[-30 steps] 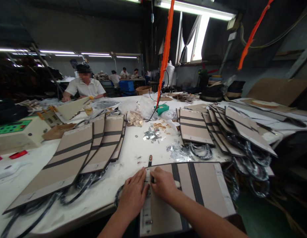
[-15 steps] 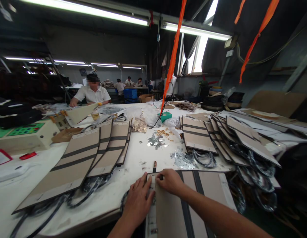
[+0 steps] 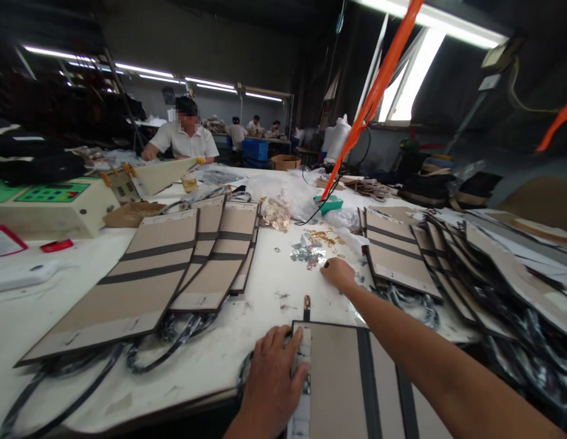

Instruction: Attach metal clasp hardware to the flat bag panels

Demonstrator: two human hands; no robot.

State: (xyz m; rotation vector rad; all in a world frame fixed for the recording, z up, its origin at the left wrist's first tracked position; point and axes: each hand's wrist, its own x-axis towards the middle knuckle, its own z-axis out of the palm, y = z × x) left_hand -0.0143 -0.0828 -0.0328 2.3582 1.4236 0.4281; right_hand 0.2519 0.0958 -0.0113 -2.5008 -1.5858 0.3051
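My left hand [image 3: 275, 377] lies with fingers spread on the left edge of a beige panel [image 3: 335, 372] with dark straps across it. A short dark tab with a gold-coloured metal end [image 3: 306, 303] sticks out past the panel's far edge. Farther out, my right hand [image 3: 339, 273] is over the table, its fingers curled beside a scatter of small flat silver metal pieces [image 3: 305, 253]. Something small and dark shows at its fingertips; I cannot make out what it is. Small gold-coloured pieces [image 3: 324, 236] lie just beyond.
Strapped beige panels with plastic-wrapped handles lie stacked at left [image 3: 150, 262] and right [image 3: 397, 256]. An orange strip [image 3: 370, 103] hangs above the table. A control box [image 3: 55, 207] stands at far left. A co-worker [image 3: 187, 137] sits across the table.
My right hand has left the panel's edge and reached forward to the silver pieces. My left hand remains on the panel. The view has turned slightly to the left.
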